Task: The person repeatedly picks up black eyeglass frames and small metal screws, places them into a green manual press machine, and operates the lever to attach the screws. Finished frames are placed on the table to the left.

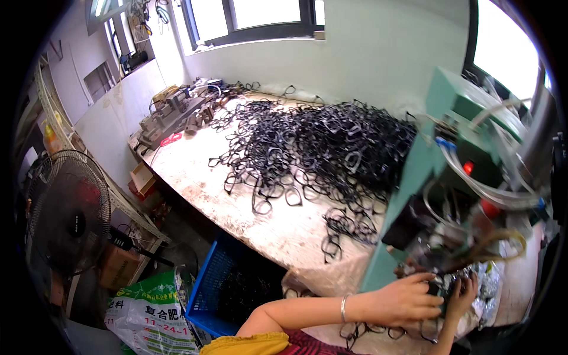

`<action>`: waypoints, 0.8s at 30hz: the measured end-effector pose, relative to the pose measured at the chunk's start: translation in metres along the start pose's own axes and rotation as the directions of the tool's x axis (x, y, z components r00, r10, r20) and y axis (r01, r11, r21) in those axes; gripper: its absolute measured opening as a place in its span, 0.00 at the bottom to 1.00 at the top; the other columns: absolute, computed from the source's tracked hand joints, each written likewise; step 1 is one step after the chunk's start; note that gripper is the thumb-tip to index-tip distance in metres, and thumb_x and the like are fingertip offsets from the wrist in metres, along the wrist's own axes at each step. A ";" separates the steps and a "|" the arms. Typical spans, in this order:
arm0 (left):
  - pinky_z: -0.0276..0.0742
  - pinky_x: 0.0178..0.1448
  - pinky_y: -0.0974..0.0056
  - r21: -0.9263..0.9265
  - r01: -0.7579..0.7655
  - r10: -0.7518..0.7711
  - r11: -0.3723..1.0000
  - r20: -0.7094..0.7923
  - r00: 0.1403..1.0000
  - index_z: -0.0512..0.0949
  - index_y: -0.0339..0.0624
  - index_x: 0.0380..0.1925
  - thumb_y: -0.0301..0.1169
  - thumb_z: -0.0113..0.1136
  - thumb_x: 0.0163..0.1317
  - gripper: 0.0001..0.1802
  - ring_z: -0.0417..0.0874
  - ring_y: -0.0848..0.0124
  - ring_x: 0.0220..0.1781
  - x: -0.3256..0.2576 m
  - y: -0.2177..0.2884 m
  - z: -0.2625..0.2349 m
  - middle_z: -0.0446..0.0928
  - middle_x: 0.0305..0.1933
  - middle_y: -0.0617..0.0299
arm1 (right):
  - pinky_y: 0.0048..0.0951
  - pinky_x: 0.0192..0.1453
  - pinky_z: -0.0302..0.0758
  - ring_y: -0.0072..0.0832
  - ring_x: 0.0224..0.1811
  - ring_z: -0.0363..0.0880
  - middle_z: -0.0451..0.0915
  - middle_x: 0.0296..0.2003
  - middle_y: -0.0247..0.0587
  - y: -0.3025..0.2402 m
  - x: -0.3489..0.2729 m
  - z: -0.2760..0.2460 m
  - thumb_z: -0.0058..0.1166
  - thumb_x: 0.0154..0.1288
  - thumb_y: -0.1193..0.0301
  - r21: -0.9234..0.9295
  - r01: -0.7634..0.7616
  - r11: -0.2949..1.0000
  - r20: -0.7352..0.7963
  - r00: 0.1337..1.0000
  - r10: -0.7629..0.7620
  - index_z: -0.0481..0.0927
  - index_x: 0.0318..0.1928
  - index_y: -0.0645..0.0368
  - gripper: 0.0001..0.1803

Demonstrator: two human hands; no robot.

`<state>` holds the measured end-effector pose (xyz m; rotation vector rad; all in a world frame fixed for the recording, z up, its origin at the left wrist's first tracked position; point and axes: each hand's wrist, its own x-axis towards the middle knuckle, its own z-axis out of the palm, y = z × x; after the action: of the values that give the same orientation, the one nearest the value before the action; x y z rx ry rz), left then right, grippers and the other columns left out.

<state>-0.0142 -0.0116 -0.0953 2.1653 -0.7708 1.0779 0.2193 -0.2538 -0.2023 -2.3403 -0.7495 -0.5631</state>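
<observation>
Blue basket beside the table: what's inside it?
A tangle of thin dark pieces lies in the blue basket, too dim to identify. They cover the bottom, so anything underneath cannot be seen.

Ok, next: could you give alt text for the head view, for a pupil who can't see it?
A person's left hand and right hand are close together at a green machine. Beside it, a large heap of black glasses frames covers much of a worn table; a blue basket and a fan stand to the left.
</observation>
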 end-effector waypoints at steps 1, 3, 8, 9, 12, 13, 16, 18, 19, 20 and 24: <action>0.64 0.73 0.43 0.112 0.001 0.002 0.994 -0.032 0.999 0.80 0.44 0.53 0.32 0.60 0.61 0.19 0.77 0.62 0.43 -0.014 -0.011 -0.029 0.77 0.57 0.58 | 0.45 0.71 0.63 0.52 0.69 0.67 0.73 0.63 0.58 -0.002 0.000 0.006 0.59 0.61 0.74 -0.075 0.060 0.995 -0.006 0.998 -0.061 0.80 0.46 0.65 0.13; 0.66 0.72 0.49 0.325 0.192 -0.111 0.926 -0.252 0.961 0.79 0.43 0.55 0.31 0.61 0.62 0.20 0.79 0.58 0.54 -0.060 -0.055 -0.122 0.78 0.60 0.56 | 0.45 0.71 0.64 0.54 0.68 0.67 0.72 0.63 0.60 0.010 -0.003 0.007 0.59 0.60 0.76 -0.187 0.099 0.977 0.024 0.995 -0.097 0.78 0.49 0.66 0.16; 0.69 0.68 0.56 0.377 0.898 -0.358 0.227 -0.825 0.437 0.76 0.33 0.57 0.47 0.64 0.67 0.30 0.77 0.51 0.61 -0.243 -0.214 -0.402 0.79 0.57 0.45 | 0.43 0.49 0.74 0.46 0.43 0.80 0.85 0.42 0.52 0.148 -0.073 0.015 0.59 0.67 0.71 0.017 -0.243 0.970 -0.287 0.928 0.238 0.84 0.45 0.66 0.11; 0.69 0.69 0.57 0.420 0.908 -0.377 0.020 -0.837 0.395 0.76 0.32 0.59 0.52 0.60 0.68 0.33 0.77 0.53 0.63 -0.306 -0.239 -0.460 0.78 0.60 0.44 | 0.43 0.50 0.74 0.45 0.44 0.80 0.84 0.43 0.51 0.153 -0.080 0.011 0.59 0.67 0.71 -0.033 -0.288 0.957 -0.309 0.914 0.264 0.84 0.45 0.66 0.12; 0.65 0.72 0.58 -0.120 0.962 -0.560 0.244 -0.827 0.039 0.74 0.35 0.62 0.56 0.38 0.76 0.36 0.76 0.56 0.67 -0.443 -0.286 -0.556 0.78 0.62 0.46 | 0.42 0.53 0.73 0.44 0.46 0.79 0.83 0.45 0.51 0.148 -0.087 0.003 0.58 0.66 0.69 -0.219 -0.394 0.893 -0.291 0.900 0.325 0.83 0.48 0.66 0.14; 0.66 0.71 0.58 -0.221 0.961 -0.604 0.166 -0.793 -0.078 0.75 0.39 0.63 0.56 0.35 0.77 0.35 0.76 0.57 0.66 -0.450 -0.312 -0.551 0.78 0.63 0.47 | 0.42 0.54 0.72 0.44 0.47 0.79 0.83 0.46 0.50 0.146 -0.088 0.000 0.58 0.66 0.68 -0.258 -0.415 0.873 -0.294 0.894 0.338 0.83 0.48 0.65 0.15; 0.72 0.66 0.57 0.359 0.933 -0.598 0.014 -0.745 0.295 0.73 0.58 0.66 0.61 0.35 0.74 0.32 0.79 0.55 0.62 -0.452 -0.371 -0.510 0.81 0.58 0.52 | 0.41 0.57 0.71 0.43 0.50 0.78 0.82 0.48 0.50 0.151 -0.075 0.015 0.58 0.66 0.66 -0.326 -0.420 0.847 -0.276 0.899 0.340 0.82 0.50 0.65 0.17; 0.72 0.62 0.50 0.371 0.921 -0.616 0.120 -0.699 0.362 0.69 0.59 0.68 0.49 0.47 0.71 0.27 0.74 0.52 0.66 -0.368 -0.426 -0.400 0.77 0.62 0.54 | 0.41 0.59 0.70 0.42 0.51 0.77 0.81 0.49 0.49 0.147 -0.104 -0.015 0.57 0.65 0.65 -0.426 -0.466 0.776 -0.317 0.880 0.354 0.81 0.52 0.65 0.19; 0.72 0.61 0.46 0.383 0.911 -0.613 0.150 -0.687 0.390 0.67 0.59 0.69 0.42 0.52 0.69 0.28 0.72 0.51 0.68 -0.323 -0.434 -0.353 0.75 0.63 0.54 | 0.41 0.61 0.69 0.41 0.52 0.77 0.81 0.50 0.49 0.150 -0.112 -0.021 0.57 0.65 0.64 -0.465 -0.477 0.746 -0.319 0.876 0.361 0.81 0.52 0.64 0.20; 0.72 0.59 0.42 0.669 0.733 -0.521 0.123 -0.585 0.621 0.65 0.60 0.71 0.40 0.54 0.66 0.31 0.68 0.52 0.72 -0.310 -0.433 -0.304 0.72 0.66 0.55 | 0.41 0.62 0.69 0.41 0.53 0.76 0.81 0.50 0.49 0.158 -0.115 -0.032 0.57 0.65 0.64 -0.533 -0.460 0.710 -0.295 0.888 0.353 0.81 0.53 0.64 0.21; 0.71 0.59 0.39 0.427 0.892 -0.701 0.148 -0.591 0.399 0.67 0.58 0.70 0.38 0.51 0.66 0.30 0.68 0.50 0.71 -0.219 -0.402 -0.242 0.74 0.65 0.52 | 0.40 0.66 0.67 0.39 0.56 0.75 0.79 0.53 0.48 0.178 -0.090 0.011 0.56 0.65 0.61 -0.933 -0.146 0.329 -0.090 0.979 0.180 0.80 0.56 0.64 0.24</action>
<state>0.0440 0.4772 -0.2578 2.3409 1.1610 1.0151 0.2660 -0.3963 -0.3344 -3.4556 -0.0945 -1.0859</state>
